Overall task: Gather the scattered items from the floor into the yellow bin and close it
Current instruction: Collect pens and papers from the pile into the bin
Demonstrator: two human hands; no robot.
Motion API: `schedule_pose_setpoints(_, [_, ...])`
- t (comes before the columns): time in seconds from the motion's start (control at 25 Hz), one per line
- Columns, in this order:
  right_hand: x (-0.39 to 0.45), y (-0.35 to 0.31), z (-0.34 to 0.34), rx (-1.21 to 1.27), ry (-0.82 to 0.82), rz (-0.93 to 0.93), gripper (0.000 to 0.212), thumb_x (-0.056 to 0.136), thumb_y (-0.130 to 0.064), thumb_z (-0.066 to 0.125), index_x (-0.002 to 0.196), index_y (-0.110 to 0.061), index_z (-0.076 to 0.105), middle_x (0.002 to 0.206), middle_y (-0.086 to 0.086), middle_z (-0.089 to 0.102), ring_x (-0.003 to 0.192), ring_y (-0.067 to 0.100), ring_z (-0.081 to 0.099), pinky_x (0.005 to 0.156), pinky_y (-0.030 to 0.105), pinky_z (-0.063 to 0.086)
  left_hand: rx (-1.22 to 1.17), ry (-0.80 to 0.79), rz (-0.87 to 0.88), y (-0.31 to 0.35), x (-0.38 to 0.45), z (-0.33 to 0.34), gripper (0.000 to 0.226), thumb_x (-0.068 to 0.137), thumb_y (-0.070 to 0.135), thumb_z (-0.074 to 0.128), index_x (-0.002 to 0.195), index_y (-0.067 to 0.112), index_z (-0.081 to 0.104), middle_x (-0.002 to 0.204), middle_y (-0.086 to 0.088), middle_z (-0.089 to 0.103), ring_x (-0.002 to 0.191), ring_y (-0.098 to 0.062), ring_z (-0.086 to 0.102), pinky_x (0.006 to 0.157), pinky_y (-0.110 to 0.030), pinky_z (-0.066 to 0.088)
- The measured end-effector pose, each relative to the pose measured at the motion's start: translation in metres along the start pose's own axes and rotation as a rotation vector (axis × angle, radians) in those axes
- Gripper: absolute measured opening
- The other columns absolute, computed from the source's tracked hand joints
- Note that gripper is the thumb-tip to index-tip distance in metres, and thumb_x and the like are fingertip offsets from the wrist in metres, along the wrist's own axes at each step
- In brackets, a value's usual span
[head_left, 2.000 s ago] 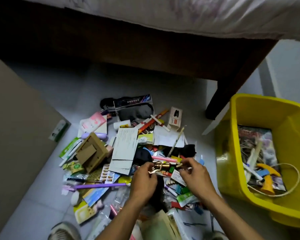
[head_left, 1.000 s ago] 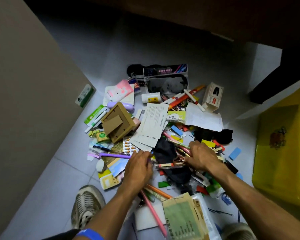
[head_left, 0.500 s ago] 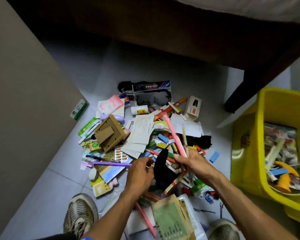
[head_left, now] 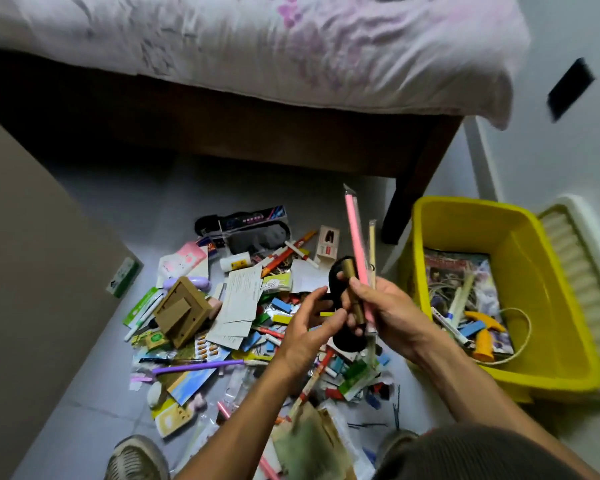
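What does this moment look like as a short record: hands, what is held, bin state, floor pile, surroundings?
right hand: right hand grips a bundle upright: pink stick, pale stick, brass tube, black item
left hand: left hand, fingers relaxed, beside the bundle; contact unclear
bin: yellow bin open, partly filled, on the person's right
lid: pale ribbed lid leaning behind the bin
floor pile: many items uncollected
surroundings: bed behind the pile

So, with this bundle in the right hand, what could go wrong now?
1. The right hand grips a pink stick, a brass tube and a black item together; one could slip out on the way to the yellow bin.
2. The long pink stick may catch on the bin's rim.
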State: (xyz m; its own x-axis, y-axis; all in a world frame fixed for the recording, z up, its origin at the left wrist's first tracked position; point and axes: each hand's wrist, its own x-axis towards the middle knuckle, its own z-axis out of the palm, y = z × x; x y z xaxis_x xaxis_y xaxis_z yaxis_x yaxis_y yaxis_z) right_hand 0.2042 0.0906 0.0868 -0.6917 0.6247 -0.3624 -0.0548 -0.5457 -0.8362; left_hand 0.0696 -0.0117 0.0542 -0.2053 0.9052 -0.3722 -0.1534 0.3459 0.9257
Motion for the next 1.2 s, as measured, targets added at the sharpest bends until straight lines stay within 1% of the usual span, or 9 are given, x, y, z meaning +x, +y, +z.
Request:
schedule_pose_setpoints(0.16, [-0.039,-0.069,-0.028,-0.038,0.171,-0.218,0.050,0.081,-0.035,0.069,0.118,-0.007,0.052,0.080,0.004,0.066,0.051,0.015,0.059,0.037,0.021,0.041,-0.021,-0.056,-0.029,0.022,0.013,0.039,0.056,0.080,0.054,0.061,0.132,0.035,0.052,0.121,0.005,0.066,0.102,-0.011,0.068,0.077,-0.027,0.051])
schedule_pose_setpoints(0.36, [-0.058,-0.101,-0.097,-0.145,0.547,-0.176,0.012,0.097,-0.013,0.055,0.108,-0.012,0.051,0.070,0.005,0.064,0.048,0.016,0.060,0.034,0.022,0.041,0.064,-0.026,-0.031,0.021,0.029,0.086,0.026,0.099,0.034,0.051,0.122,0.026,0.059,0.116,-0.002,0.066,0.094,-0.010,0.063,0.065,-0.018,0.047])
schedule_pose_setpoints(0.6, [-0.025,-0.025,-0.178,-0.211,1.005,0.091,0.021,0.094,-0.001,0.045,0.112,-0.011,0.045,0.081,0.010,0.055,0.053,0.018,0.051,0.034,0.020,0.035,0.198,0.038,-0.120,-0.026,0.041,0.076,0.028,0.098,0.037,0.052,0.124,0.030,0.059,0.122,0.003,0.063,0.112,-0.016,0.059,0.097,-0.040,0.050])
schedule_pose_setpoints(0.68, [-0.018,-0.008,-0.190,-0.254,1.123,0.105,0.029,0.096,-0.006,0.046,0.124,-0.009,0.046,0.095,0.012,0.060,0.065,0.022,0.059,0.043,0.025,0.041,0.206,0.060,-0.148,-0.036,0.042,0.067,0.025,0.098,0.037,0.052,0.121,0.031,0.061,0.121,0.004,0.063,0.111,-0.015,0.059,0.099,-0.043,0.048])
schedule_pose_setpoints(0.76, [-0.013,-0.004,-0.200,-0.432,1.195,0.112,0.044,0.096,-0.014,0.051,0.138,-0.011,0.041,0.121,0.016,0.061,0.092,0.033,0.064,0.067,0.034,0.047,0.211,0.069,-0.156,-0.043,0.046,0.058,0.020,0.098,0.036,0.051,0.115,0.034,0.062,0.118,0.005,0.064,0.109,-0.012,0.059,0.097,-0.042,0.049])
schedule_pose_setpoints(0.84, [-0.013,-0.013,-0.198,-0.561,1.138,0.099,0.050,0.094,-0.023,0.057,0.141,-0.015,0.040,0.131,0.014,0.057,0.102,0.032,0.059,0.077,0.034,0.045,0.235,0.086,-0.166,-0.048,0.049,0.052,0.019,0.098,0.036,0.051,0.115,0.035,0.061,0.116,0.007,0.063,0.109,-0.013,0.058,0.095,-0.039,0.048])
schedule_pose_setpoints(0.92, [-0.017,-0.019,-0.185,-0.639,1.027,0.081,0.055,0.094,-0.034,0.059,0.142,-0.019,0.038,0.133,0.005,0.053,0.104,0.028,0.055,0.074,0.032,0.043,0.252,0.103,-0.167,-0.050,0.048,0.047,0.015,0.098,0.037,0.051,0.111,0.042,0.058,0.110,0.011,0.061,0.106,-0.010,0.057,0.085,-0.030,0.048])
schedule_pose_setpoints(1.04, [-0.021,-0.012,-0.145,-0.828,0.911,-0.006,0.053,0.093,-0.032,0.059,0.142,-0.021,0.042,0.141,0.006,0.050,0.125,0.029,0.049,0.090,0.035,0.039,0.257,0.138,-0.160,-0.051,0.033,0.034,0.013,0.098,0.036,0.052,0.103,0.047,0.057,0.105,0.016,0.058,0.096,0.001,0.055,0.073,-0.021,0.044])
schedule_pose_setpoints(1.2, [-0.014,0.027,-0.051,-1.053,0.630,-0.255,0.035,0.090,-0.016,0.060,0.125,-0.013,0.060,0.129,0.006,0.059,0.118,0.022,0.053,0.093,0.026,0.036,0.296,0.215,-0.193,-0.063,0.009,-0.002,0.029,0.097,0.028,0.055,0.126,0.023,0.059,0.120,-0.001,0.061,0.106,-0.016,0.058,0.092,-0.033,0.049])
